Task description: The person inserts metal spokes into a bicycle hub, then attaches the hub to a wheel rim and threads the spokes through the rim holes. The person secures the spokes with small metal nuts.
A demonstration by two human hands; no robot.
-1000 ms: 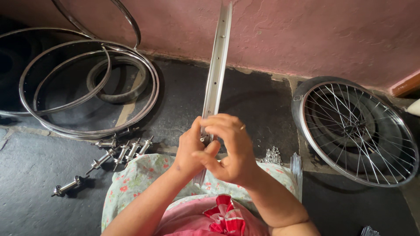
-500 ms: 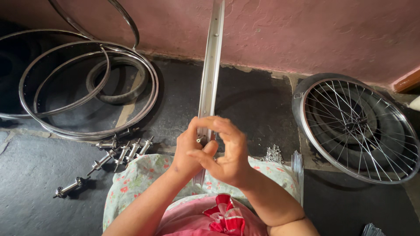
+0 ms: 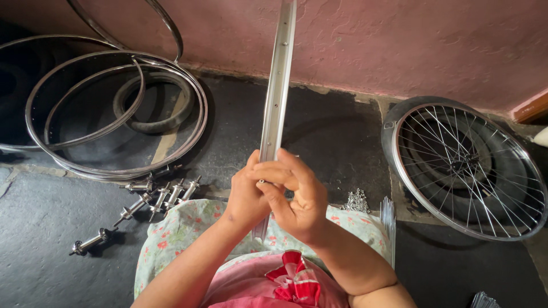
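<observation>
A bare silver bicycle rim [image 3: 278, 91] stands on edge in front of me, seen end-on, rising from my lap to the top of the view. My left hand [image 3: 246, 197] grips its lower part from the left. My right hand [image 3: 294, 197] closes over it from the right, fingers curled across the rim's inner face at a spoke hole. Whether a small part sits under my fingertips is hidden. My lap is covered by a floral cloth [image 3: 171, 234].
Several bare rims [image 3: 114, 114] and a tyre [image 3: 151, 102] lie at the left by the pink wall. Several hubs with axles [image 3: 151, 197] lie beside my knee. A spoked wheel [image 3: 468, 168] lies at the right. Nipples [image 3: 357, 201] and loose spokes [image 3: 388, 219] rest near my right knee.
The view has shifted slightly and the rim leans a little less. Both hands stay on the rim's lower part, with the fingers working at the same spot.
</observation>
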